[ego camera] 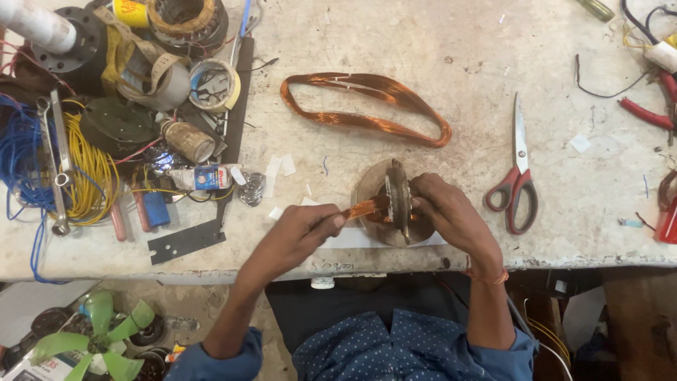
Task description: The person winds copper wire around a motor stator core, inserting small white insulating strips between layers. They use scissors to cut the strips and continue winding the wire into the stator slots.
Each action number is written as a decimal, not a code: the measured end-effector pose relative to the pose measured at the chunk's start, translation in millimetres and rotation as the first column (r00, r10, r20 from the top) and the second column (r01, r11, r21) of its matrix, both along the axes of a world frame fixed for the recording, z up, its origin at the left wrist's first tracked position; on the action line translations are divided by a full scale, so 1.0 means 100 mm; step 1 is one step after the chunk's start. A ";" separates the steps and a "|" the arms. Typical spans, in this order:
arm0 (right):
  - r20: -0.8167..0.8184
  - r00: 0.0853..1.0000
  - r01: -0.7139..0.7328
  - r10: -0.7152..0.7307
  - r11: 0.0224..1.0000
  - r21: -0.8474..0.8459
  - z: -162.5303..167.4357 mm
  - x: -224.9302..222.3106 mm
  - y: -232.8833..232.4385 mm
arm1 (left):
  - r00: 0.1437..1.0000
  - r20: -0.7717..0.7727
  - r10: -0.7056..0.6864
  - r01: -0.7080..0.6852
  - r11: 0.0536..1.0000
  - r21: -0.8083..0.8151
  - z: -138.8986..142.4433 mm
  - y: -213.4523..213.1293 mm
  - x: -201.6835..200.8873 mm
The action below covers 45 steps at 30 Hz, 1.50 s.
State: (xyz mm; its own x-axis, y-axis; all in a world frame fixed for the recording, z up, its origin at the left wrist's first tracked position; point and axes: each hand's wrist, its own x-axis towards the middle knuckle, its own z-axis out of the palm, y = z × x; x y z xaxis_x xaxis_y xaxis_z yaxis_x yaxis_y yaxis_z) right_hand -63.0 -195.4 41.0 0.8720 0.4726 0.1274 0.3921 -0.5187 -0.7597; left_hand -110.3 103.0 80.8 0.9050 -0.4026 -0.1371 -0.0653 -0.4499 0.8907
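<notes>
Head view: hands (pixel 367 219) grip stator (pixel 396 204), white-blue tube (pixel 204 177) left.

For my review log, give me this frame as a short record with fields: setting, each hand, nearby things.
Setting: worn, pale workbench seen from above
Left hand: pinches a strand of copper wire coming off the round motor core
Right hand: grips the round motor core, held on edge
Behind the hands: loose copper wire coil, lying flat, untouched
Right of hands: red-handled scissors, shut
Left side: yellow wire bundle, blue wire, spanners, tape rolls
Below bench: green fan blades
</notes>
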 end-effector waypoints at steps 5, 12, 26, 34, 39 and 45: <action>-0.027 1.000 -0.002 0.001 0.999 -0.038 -0.03 0.02 -0.01 | 0.966 0.250 -0.071 0.022 0.981 0.193 -0.10 0.15 0.04; 0.079 0.995 0.062 -0.064 0.998 0.026 -0.07 -0.05 0.05 | 0.999 -0.043 0.011 -0.003 0.987 0.163 -0.07 -0.03 0.00; 0.064 0.977 0.201 -0.204 0.978 0.057 0.00 -0.16 0.15 | 0.911 0.385 0.148 -0.202 0.974 0.102 -0.09 -0.82 0.11; -0.160 0.977 0.171 -0.138 0.962 0.213 -0.02 -0.09 0.05 | 0.939 0.343 0.023 -0.074 0.988 0.136 -0.06 -0.73 0.18; -0.315 0.942 0.212 -0.118 0.935 0.283 -0.05 -0.04 0.02 | 0.940 0.337 0.045 -0.091 0.988 0.122 -0.14 -0.69 0.24; -0.168 0.964 0.230 -0.205 0.962 0.148 -0.09 0.03 0.00 | 0.910 0.405 0.082 -0.151 0.978 0.141 -0.25 -0.68 0.22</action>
State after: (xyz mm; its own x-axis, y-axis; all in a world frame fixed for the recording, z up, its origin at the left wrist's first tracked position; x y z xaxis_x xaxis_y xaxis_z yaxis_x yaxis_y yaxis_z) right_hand -59.9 -195.2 32.2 0.9663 0.2532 0.0471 0.1588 -0.4418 -0.8829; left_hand -88.6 34.5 55.8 0.9376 -0.2936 0.1863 -0.3344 -0.6146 0.7145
